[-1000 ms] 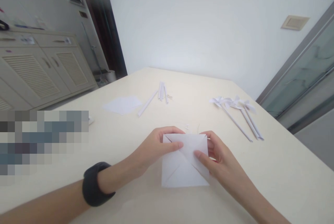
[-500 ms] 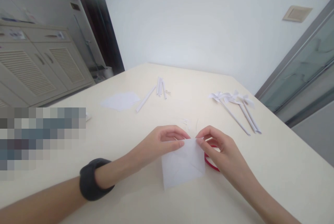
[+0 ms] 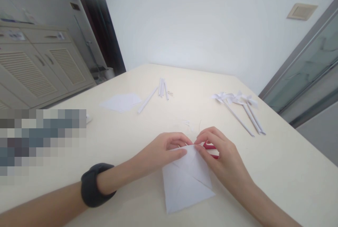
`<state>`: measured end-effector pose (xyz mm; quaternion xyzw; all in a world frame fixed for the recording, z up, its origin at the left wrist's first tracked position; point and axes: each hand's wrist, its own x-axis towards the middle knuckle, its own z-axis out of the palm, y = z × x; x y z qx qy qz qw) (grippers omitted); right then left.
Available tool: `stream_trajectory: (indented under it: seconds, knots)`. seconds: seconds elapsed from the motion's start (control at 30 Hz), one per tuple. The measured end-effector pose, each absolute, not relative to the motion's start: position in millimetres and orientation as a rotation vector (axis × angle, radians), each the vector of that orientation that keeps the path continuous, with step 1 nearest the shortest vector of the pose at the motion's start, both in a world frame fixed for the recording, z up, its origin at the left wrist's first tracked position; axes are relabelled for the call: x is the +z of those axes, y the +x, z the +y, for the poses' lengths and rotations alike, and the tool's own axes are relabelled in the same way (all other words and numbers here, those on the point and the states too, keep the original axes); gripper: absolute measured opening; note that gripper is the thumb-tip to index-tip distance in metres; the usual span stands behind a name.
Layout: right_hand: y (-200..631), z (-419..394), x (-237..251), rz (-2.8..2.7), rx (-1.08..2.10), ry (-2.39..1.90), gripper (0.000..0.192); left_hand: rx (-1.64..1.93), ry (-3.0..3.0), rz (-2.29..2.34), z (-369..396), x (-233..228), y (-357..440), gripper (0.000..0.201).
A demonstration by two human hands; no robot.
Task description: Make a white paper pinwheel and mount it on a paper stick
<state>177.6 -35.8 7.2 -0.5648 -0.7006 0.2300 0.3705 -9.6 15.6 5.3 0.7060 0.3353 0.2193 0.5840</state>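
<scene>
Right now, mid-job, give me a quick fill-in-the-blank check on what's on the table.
1. Both hands, left hand and right hand, pinch a sheet of white ____.
2. The wrist band on the left arm is ____ in colour.
3. Under the right hand lies a ____ coloured tool.
4. Far right on the table lie finished paper ____.

Missing: paper; black; red; pinwheels

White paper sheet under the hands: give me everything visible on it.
The white paper sheet is a roughly square piece lying flat on the cream table, near the front edge. Diagonal creases cross it. The left hand and right hand pinch its far edge, folding a flap toward the middle. Something red shows just beyond it.
</scene>
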Motion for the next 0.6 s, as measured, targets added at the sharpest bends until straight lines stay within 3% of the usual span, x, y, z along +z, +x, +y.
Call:
stream_trajectory:
  seconds: [0.6]
  knots:
    - [174.2,-40.5,8.6,-1.872,0.546,-1.396,0.007,0.518,1.549,0.787,18.9,-0.6,-7.3,0.017]
